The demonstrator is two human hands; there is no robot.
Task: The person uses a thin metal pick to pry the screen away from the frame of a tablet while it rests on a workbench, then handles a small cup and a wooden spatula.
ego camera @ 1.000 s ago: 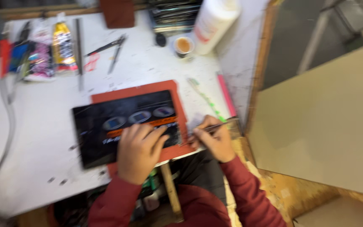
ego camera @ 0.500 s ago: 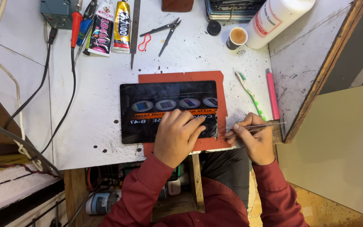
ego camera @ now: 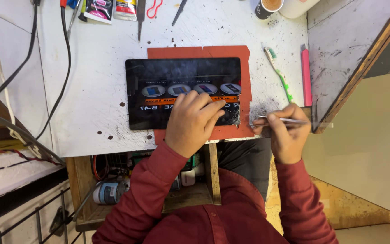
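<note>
White, scuffed workbench [ego camera: 91, 113] carries a tablet [ego camera: 181, 86] on a red mat [ego camera: 244, 68] at centre; left hand [ego camera: 192, 122] presses it flat, fingers together, while right hand [ego camera: 285, 135], at 3 o'clock, pinches tweezers [ego camera: 280, 119].

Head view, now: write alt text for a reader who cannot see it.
A person's left hand presses flat on a dark tablet lying on a red mat, while the right hand holds thin metal tweezers beside the tablet's cracked corner. A green toothbrush and pink tool lie on the white workbench.
</note>
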